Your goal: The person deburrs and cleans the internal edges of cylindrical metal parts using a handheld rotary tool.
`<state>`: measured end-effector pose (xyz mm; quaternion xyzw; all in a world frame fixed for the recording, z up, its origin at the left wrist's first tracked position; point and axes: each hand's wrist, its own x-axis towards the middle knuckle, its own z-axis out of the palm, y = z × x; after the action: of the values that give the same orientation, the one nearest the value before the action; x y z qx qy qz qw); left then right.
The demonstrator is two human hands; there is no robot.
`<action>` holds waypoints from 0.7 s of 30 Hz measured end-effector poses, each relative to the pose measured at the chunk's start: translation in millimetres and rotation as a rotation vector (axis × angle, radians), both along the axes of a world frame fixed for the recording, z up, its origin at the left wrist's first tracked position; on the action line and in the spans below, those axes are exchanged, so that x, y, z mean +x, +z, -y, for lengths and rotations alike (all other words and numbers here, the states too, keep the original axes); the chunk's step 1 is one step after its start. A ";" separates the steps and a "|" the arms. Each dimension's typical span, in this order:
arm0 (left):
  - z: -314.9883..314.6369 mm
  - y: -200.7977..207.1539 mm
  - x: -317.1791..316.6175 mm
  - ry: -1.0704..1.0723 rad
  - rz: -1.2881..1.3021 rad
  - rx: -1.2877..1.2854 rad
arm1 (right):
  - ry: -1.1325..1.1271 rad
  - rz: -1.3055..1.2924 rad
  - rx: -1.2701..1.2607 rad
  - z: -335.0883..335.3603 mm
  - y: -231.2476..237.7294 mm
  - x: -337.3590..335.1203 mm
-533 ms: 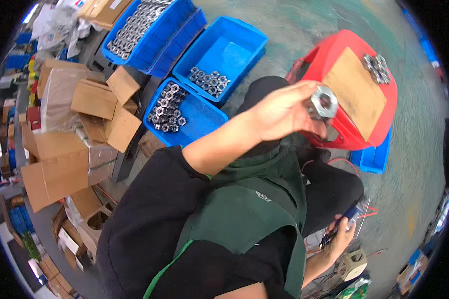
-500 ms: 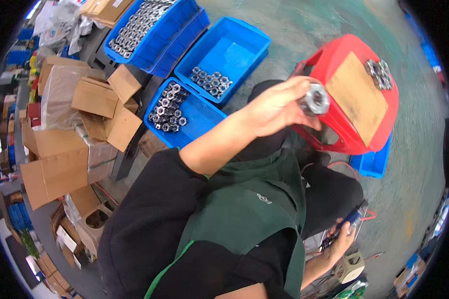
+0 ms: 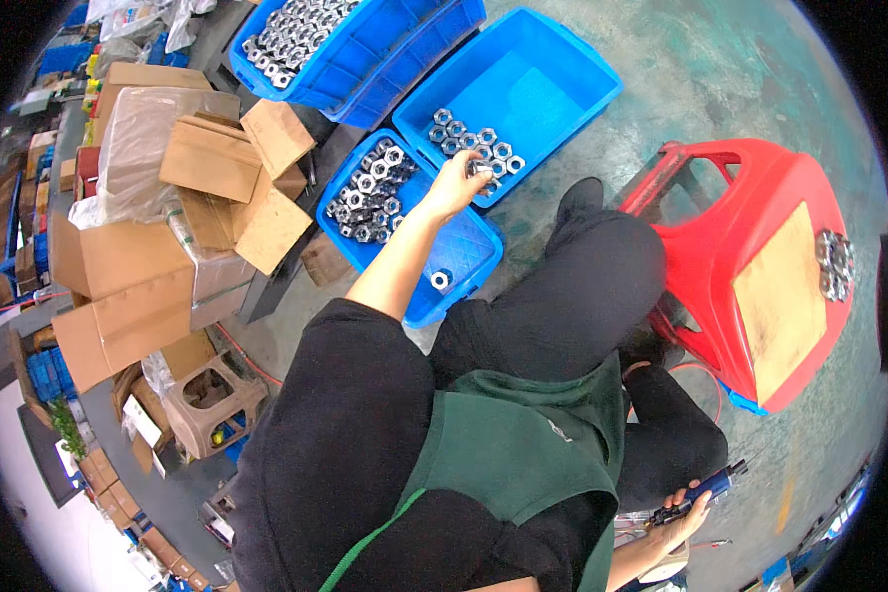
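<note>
My left hand [image 3: 455,187] is closed around a metal hex nut [image 3: 483,178] at the near edge of a blue bin [image 3: 553,59], beside the nuts [image 3: 476,138] grouped in that bin. My fingers partly cover the nut. Low on the right, next to my bent knee, my right hand [image 3: 683,515] grips a dark blue handheld tool, probably an air grinder [image 3: 710,485], with a thin shaft at its far end. More hex nuts [image 3: 370,187] are heaped in a second blue bin [image 3: 464,247] under my left forearm, where a single nut [image 3: 441,280] lies apart.
A red plastic stool [image 3: 750,217] stands at the right, with a cardboard sheet [image 3: 784,296] and several nuts [image 3: 836,264] on it. Stacked blue bins [image 3: 385,69] full of nuts are at the far left. Open cardboard boxes [image 3: 128,296] and a beige stool [image 3: 207,400] stand left.
My left hand has swung from beside the red stool leftward to the blue bin with its nut. The view has shifted; a single nut shows apart in the nearer bin. My right hand still grips the tool.
</note>
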<state>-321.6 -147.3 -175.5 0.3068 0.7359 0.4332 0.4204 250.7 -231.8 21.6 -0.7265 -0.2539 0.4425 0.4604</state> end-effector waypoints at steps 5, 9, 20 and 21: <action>-25.6 -71.7 -41.2 -0.003 -0.431 -0.260 | 0.019 0.011 -0.070 -12.4 -8.7 -9.7; -65.7 -108.2 -67.6 -0.028 -0.677 -0.424 | 0.067 0.050 -0.116 -13.6 5.2 -3.4; -133.4 -203.0 -116.9 -0.166 -0.883 -0.809 | -0.048 0.256 -0.429 -23.8 13.6 0.6; -134.7 -211.7 -119.8 -0.199 -0.882 -0.830 | 0.147 0.181 -0.498 -26.0 23.4 11.0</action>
<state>-441.5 -12.6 -387.2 0.3349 0.9156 -0.0987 0.1993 261.8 -205.8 45.0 -0.8335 -0.2294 0.4568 0.2098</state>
